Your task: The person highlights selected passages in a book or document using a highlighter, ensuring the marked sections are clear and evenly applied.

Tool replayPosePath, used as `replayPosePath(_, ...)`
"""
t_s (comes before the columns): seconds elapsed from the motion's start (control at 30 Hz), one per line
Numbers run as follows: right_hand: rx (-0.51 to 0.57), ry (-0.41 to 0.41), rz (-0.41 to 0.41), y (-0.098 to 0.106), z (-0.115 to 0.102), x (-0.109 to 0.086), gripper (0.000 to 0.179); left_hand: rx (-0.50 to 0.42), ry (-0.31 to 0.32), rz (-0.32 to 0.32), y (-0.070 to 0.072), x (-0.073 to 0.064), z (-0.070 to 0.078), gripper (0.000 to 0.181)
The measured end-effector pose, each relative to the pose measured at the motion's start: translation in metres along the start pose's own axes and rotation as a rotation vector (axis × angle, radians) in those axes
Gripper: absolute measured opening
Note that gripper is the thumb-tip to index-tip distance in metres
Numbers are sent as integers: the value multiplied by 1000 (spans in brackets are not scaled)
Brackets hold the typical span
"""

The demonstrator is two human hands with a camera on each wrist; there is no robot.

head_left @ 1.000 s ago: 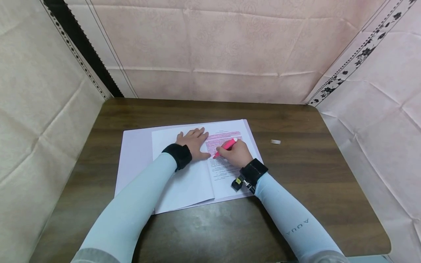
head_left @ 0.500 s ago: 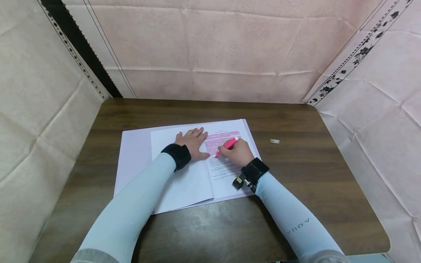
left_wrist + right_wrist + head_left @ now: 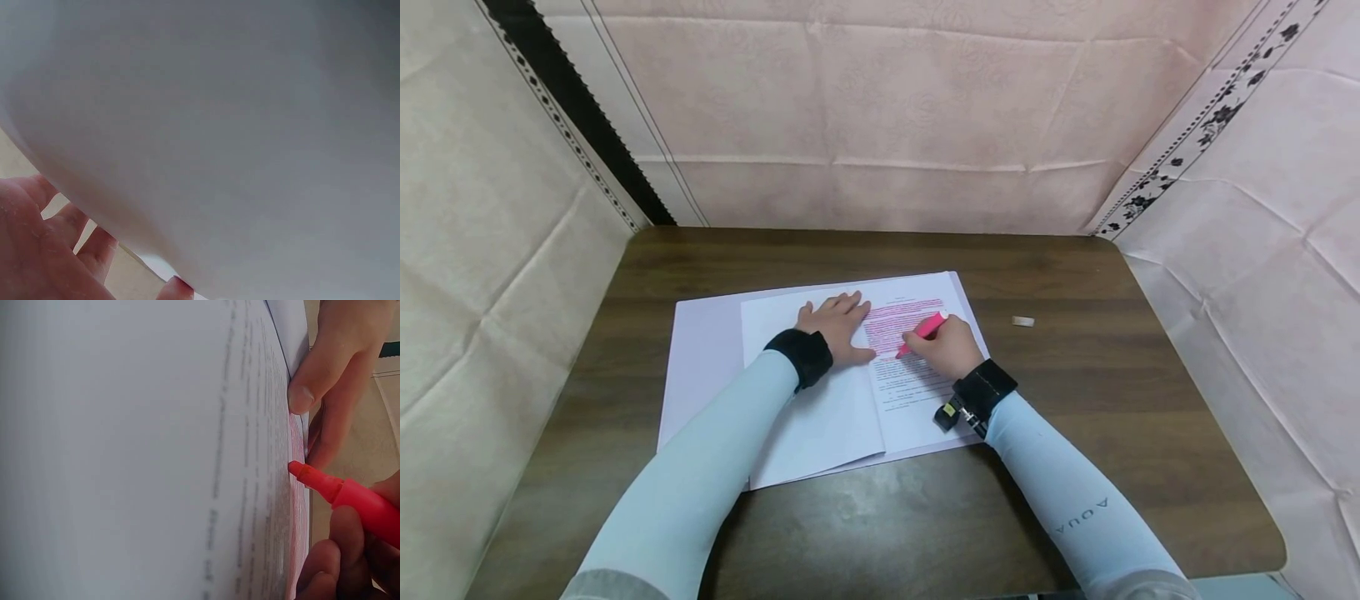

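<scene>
My right hand [image 3: 951,346] grips a pink highlighter [image 3: 931,324], its uncapped tip down at a line of text on the printed page [image 3: 913,421]. Pink strokes cover the upper lines of that page. In the right wrist view the highlighter [image 3: 369,509] is pinched between thumb and fingers, its chisel tip right at the paper. My left hand [image 3: 837,327] lies flat with spread fingers on the blank left page [image 3: 820,417], thumb near the printed text. In the left wrist view that hand [image 3: 56,244] shows at the lower left, against the pale paper surface.
The papers lie in an open pale lilac folder [image 3: 703,350] on a brown wooden table [image 3: 1075,400]. A small white piece, resembling an eraser, [image 3: 1023,321] sits right of the folder. Pale cloth hangings [image 3: 880,108] surround the table's back and sides.
The highlighter tip has slid a little to the right along a text line with my right hand. My left hand stays in place on the paper.
</scene>
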State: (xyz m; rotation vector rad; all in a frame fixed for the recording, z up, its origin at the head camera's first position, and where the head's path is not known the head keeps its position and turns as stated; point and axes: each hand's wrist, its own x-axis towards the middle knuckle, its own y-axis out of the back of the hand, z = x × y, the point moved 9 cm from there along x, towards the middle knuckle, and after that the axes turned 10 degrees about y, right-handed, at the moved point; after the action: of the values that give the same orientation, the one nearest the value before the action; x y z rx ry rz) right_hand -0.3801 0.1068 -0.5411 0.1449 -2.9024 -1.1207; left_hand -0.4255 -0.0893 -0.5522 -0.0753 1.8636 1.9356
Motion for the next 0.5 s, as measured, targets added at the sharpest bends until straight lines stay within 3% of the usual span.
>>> replayPosePath(0.5, -25, -54, -5, 7, 1, -8, 34, 6, 3, 2, 0, 2, 0, 107)
